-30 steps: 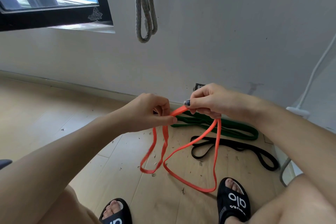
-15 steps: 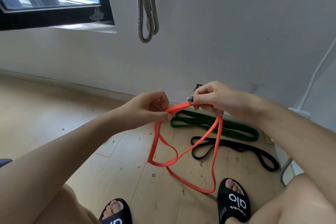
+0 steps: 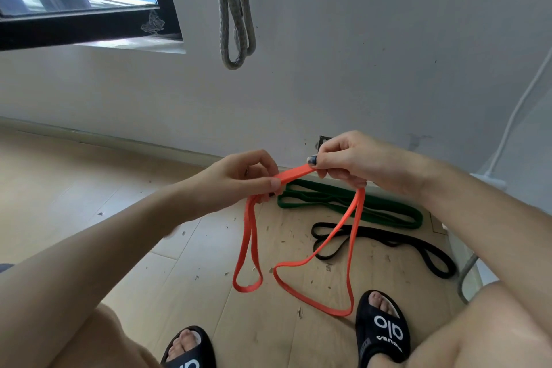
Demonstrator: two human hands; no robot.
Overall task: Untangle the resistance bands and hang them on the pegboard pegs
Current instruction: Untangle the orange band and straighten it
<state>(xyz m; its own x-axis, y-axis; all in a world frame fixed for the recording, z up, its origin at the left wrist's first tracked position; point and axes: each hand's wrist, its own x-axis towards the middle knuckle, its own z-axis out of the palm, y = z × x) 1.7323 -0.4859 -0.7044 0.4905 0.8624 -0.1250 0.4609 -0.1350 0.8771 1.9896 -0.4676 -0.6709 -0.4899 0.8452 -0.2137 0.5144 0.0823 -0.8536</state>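
An orange resistance band (image 3: 295, 175) stretches flat between my two hands above the wooden floor. My left hand (image 3: 239, 178) pinches one end of that stretch, and a narrow loop hangs below it. My right hand (image 3: 352, 158) pinches the other end, and a wider loop drops from it to the floor. A green band (image 3: 385, 209) lies folded on the floor by the wall. In front of it lies a black band (image 3: 418, 248). A grey band (image 3: 236, 24) hangs doubled on the white wall above; its peg is out of view.
My feet in black slides (image 3: 382, 329) stand on the wooden floor (image 3: 89, 188), which is littered with small debris. A dark-framed window (image 3: 89, 24) is at the upper left. A white cable (image 3: 513, 104) runs down the wall at the right.
The crossed orange loops have come apart: one narrow loop now hangs from my left hand and a separate wide loop from my right. Both hands keep their pinch.
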